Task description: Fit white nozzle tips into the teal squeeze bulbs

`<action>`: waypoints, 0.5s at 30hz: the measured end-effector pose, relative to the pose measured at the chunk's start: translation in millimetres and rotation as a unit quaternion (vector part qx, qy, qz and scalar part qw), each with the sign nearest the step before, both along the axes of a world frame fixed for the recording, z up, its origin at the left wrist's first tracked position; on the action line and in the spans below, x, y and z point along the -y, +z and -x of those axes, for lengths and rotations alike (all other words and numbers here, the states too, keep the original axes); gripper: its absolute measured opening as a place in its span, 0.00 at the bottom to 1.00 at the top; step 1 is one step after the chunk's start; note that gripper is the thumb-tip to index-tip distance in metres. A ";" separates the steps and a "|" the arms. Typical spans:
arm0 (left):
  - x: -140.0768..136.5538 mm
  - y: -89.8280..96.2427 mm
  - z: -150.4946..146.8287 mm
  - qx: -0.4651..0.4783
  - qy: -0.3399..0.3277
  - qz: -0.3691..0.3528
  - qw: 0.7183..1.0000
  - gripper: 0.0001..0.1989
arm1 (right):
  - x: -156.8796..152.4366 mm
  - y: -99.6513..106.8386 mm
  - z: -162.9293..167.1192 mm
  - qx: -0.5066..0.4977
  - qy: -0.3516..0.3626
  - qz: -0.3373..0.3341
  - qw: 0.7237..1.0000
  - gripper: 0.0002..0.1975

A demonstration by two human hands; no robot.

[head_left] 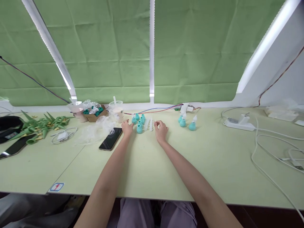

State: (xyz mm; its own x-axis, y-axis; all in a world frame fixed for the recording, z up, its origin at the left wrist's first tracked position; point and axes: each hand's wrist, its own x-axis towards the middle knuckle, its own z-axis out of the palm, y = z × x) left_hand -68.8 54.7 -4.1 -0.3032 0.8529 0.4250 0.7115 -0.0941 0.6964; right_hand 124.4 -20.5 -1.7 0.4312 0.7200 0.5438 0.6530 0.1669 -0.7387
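Note:
A cluster of small teal squeeze bulbs with open necks [139, 128] stands on the table between my hands. Beside it, two rows of small white translucent nozzle tips [151, 125] lie close together. My left hand [127, 127] rests at the left side of the bulbs, its fingers apart and holding nothing that I can see. At the right edge of the nozzle tips is my right hand [161, 130], fingers loosely bent and apart; whether it touches a tip is too small to tell. Farther right stand several teal bulbs fitted with white tips [192, 124].
A black phone [110, 139] lies left of my left hand, near crumpled clear plastic [92, 132]. Behind are a drink cup [117, 110] and a cardboard box [96, 114]. Green plastic parts [42, 125] are piled far left. A power strip [239, 124] with white cables lies right.

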 end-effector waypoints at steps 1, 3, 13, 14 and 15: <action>-7.0 1.9 1.3 0.003 -0.013 -0.002 1.000 0.12 | 0.0 -0.2 0.6 0.004 0.006 -0.002 1.000 0.13; -19.8 4.6 2.4 0.011 -0.033 0.014 0.999 0.13 | -0.8 -0.8 1.2 0.001 0.016 0.004 1.000 0.12; -21.0 8.8 -0.2 0.031 -0.011 -0.031 0.999 0.10 | -6.4 -3.2 -3.7 -0.105 0.055 0.015 0.993 0.16; -14.6 13.5 0.1 0.038 -0.017 -0.050 0.998 0.10 | -6.4 -3.5 -3.7 -0.103 0.057 0.010 0.993 0.16; -6.9 19.0 0.0 0.045 -0.021 -0.064 0.997 0.10 | -6.2 -3.7 -3.5 -0.098 0.058 0.003 0.993 0.16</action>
